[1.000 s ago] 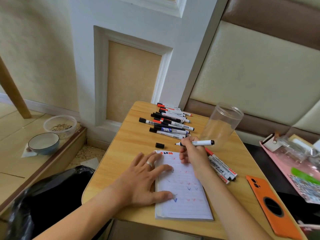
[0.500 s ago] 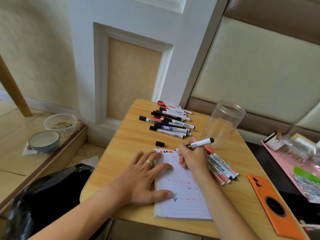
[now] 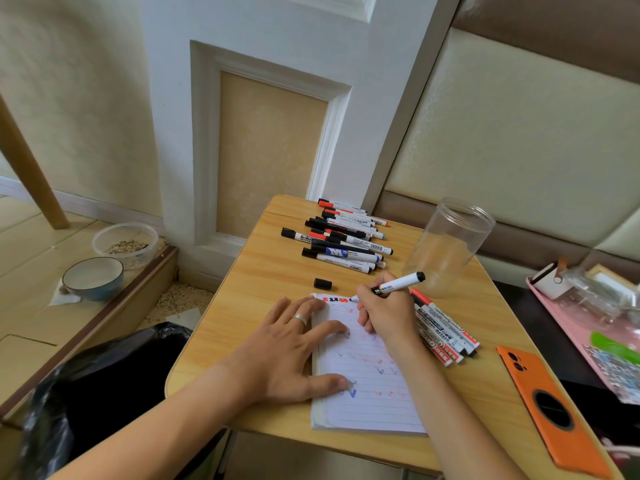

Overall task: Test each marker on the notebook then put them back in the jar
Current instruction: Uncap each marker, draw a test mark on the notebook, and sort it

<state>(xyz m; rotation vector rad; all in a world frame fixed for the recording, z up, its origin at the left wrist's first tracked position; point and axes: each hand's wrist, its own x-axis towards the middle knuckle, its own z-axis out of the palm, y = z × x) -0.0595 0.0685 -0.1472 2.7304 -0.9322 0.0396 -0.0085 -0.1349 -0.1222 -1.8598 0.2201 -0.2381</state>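
Right grip point(image 3: 384, 315) pinches slim white marker point(image 3: 398, 284), tip on lined paper notebook point(image 3: 367, 389); left grip point(image 3: 291, 351) presses flat.

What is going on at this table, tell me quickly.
A person is testing markers on a notebook. The left hand lies flat on the page to hold it steady, while the right hand holds an uncapped marker with its tip at the top of the page. Its black cap lies on the table. One pile of markers sits at the far side, another beside the notebook. The clear jar looks empty.
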